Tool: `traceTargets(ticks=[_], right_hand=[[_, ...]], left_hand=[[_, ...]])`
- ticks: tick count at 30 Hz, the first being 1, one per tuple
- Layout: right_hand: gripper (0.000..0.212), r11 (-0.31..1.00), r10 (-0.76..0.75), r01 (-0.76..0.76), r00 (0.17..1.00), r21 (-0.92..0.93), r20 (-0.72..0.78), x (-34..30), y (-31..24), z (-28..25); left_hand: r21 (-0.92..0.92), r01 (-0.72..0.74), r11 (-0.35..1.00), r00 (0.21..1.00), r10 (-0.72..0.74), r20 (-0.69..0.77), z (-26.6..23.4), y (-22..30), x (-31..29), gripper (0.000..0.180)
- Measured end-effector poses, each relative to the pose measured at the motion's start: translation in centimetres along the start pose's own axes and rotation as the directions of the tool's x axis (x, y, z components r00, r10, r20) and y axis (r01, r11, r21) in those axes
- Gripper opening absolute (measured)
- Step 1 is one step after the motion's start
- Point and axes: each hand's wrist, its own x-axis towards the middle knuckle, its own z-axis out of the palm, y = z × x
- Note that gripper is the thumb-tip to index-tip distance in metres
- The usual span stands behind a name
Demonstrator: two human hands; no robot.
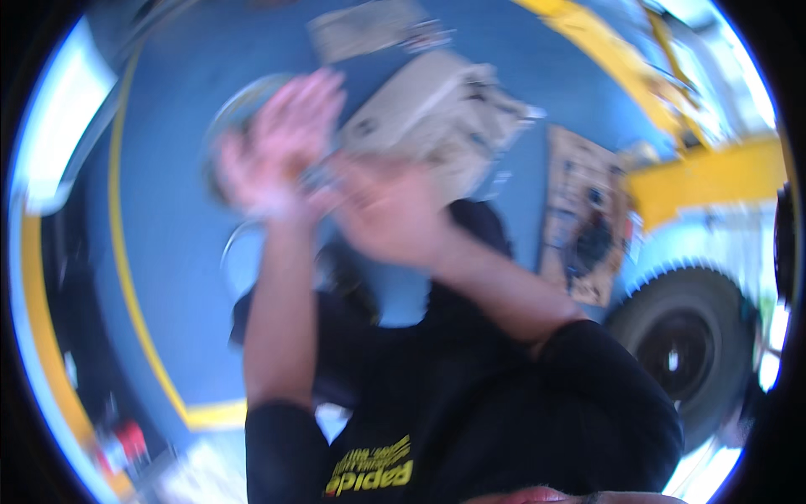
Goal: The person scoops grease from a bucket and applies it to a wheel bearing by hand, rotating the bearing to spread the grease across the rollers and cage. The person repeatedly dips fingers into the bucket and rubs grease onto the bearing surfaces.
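My left hand (290, 139) is raised, palm showing and fingers stretched out, blurred by motion. A round, pale-rimmed container (217, 168) lies behind it, mostly hidden by the hand. Close against the heel of that palm is my right hand (393, 210), its fingers curled inward and smeared. A small greyish, shiny thing (317, 178) shows at the right fingertips; its kind is too blurred to make out. Beyond both hands, a beige cloth or sheet (411, 105) lies on the blue floor with dark and metallic pieces on it.
At right, a brown cardboard sheet (558, 244) carries dark, oily-looking parts. Past it stand a yellow metal frame (714, 181) and a large black tyre (621, 323). A second beige piece (365, 32) lies farther off. Yellow lines (117, 218) border the blue floor (185, 277).
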Motion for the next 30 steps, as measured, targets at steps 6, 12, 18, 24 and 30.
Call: traceTargets(ticks=[6,12,18,24,30], right_hand=[[0.026,0.965,0.194,-0.183,0.980,0.188,-0.040,-0.1,1.3,-4.1],[0.026,0.948,0.220,-0.210,0.976,0.239,-0.012,-2.1,2.4,-4.4],[0.023,0.976,0.210,-0.215,0.964,-0.019,-0.162,-1.5,2.4,-4.4],[0.032,0.868,0.349,-0.349,0.935,0.354,0.065,-1.9,3.2,-7.3],[0.026,0.972,0.229,-0.236,0.943,0.001,-0.243,-3.0,3.6,-6.6]], left_hand=[[0.006,0.057,0.998,0.977,-0.057,0.204,1.1,-3.0,2.0,0.101],[0.044,0.033,0.998,0.978,-0.041,0.203,0.4,-5.0,2.6,0.099],[0.059,0.053,0.997,0.990,-0.060,0.129,1.7,-5.7,3.5,0.099],[0.166,0.056,0.985,0.989,-0.078,0.129,1.9,-6.7,3.7,0.099],[0.188,0.114,0.975,0.974,-0.147,0.170,2.5,-9.0,3.6,0.098]])
